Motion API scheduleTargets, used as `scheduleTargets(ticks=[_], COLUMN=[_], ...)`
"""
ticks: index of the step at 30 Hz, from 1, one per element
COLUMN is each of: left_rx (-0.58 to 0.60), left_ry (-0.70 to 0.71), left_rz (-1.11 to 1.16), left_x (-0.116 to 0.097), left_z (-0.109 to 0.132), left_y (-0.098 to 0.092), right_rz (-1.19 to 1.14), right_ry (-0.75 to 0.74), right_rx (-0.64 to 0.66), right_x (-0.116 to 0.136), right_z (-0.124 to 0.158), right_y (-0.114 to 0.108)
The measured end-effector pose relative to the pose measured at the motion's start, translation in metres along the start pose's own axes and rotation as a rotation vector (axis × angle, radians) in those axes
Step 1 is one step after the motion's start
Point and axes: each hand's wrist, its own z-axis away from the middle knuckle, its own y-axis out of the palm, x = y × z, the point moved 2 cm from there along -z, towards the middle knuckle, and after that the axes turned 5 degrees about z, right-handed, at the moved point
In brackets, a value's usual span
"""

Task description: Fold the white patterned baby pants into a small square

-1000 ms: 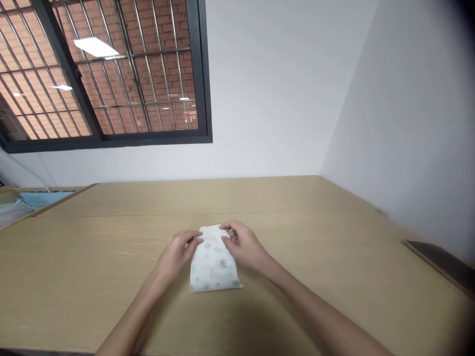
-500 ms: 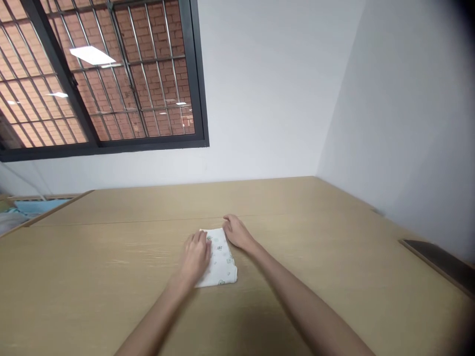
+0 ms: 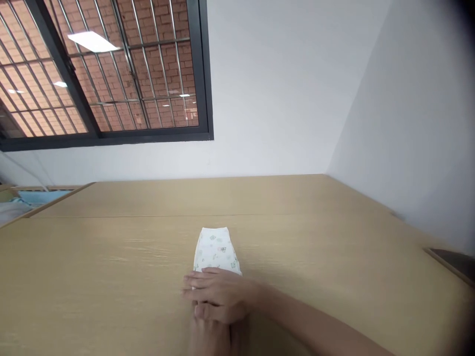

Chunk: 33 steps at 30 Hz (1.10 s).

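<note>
A folded white cloth with a small printed pattern [image 3: 215, 248] lies flat on the wooden table [image 3: 111, 267]. My right hand [image 3: 218, 292] lies across the cloth's near end, fingers stretched out toward the left, and covers that edge. Beneath and nearer to me is my left hand [image 3: 211, 331], partly covered by the right one. Its fingers are hidden, so whether they touch or hold the cloth cannot be made out.
Beyond the table is a white wall [image 3: 274, 99] with a dark-framed barred window [image 3: 148, 136] at the left. Light blue material [image 3: 44, 197] lies past the table's left edge. A dark recess [image 3: 452, 264] is at the right.
My right hand has come from the cloth's far right corner to its near end. My left hand has moved off the cloth's left side toward me, under the right. The view has shifted slightly.
</note>
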Motion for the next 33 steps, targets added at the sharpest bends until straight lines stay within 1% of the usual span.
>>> scheduleTargets(ticks=[2,5,9,12,14,18,21,23,25,28,30,32,33], left_rx=[-0.017,-0.048,-0.118,-0.126,-0.124,-0.116,-0.112,-0.102,-0.098,-0.075,-0.013,0.026,0.025], left_ry=[-0.042,-0.008,0.003,0.017,0.024,-0.031,0.005,0.026,0.034,0.081,0.107,0.11,0.108], left_rz=[-0.09,-0.176,-0.231,-0.231,-0.229,-0.208,-0.222,-0.234,-0.222,-0.112,0.01,0.088,0.101], left_x=[-0.002,-0.003,-0.001,0.0,-0.002,-0.005,-0.004,0.0,0.008,0.026,0.04,0.053,0.059], left_z=[-0.002,-0.005,-0.005,-0.004,-0.004,-0.005,-0.005,-0.005,-0.007,-0.014,-0.02,-0.026,-0.028], left_y=[-0.004,-0.009,-0.012,-0.014,-0.016,-0.018,-0.018,-0.019,-0.023,-0.039,-0.053,-0.064,-0.067], right_rz=[0.02,0.092,0.183,0.217,0.222,0.242,0.284,0.339,0.416,0.485,0.436,0.306,0.231], right_ry=[0.036,0.117,0.188,0.229,0.25,0.271,0.276,0.285,0.292,0.352,0.394,0.403,0.403], right_rx=[-0.002,0.029,0.056,0.04,0.022,-0.016,-0.034,-0.078,-0.146,-0.222,-0.21,-0.147,-0.108], right_x=[-0.014,-0.04,-0.077,-0.1,-0.113,-0.127,-0.128,-0.124,-0.114,-0.092,-0.075,-0.059,-0.052], right_z=[0.001,0.0,-0.002,-0.004,-0.004,-0.003,-0.002,-0.002,0.0,0.008,0.017,0.029,0.036], right_y=[0.003,0.002,-0.006,-0.015,-0.019,-0.021,-0.02,-0.02,-0.023,-0.029,-0.035,-0.039,-0.041])
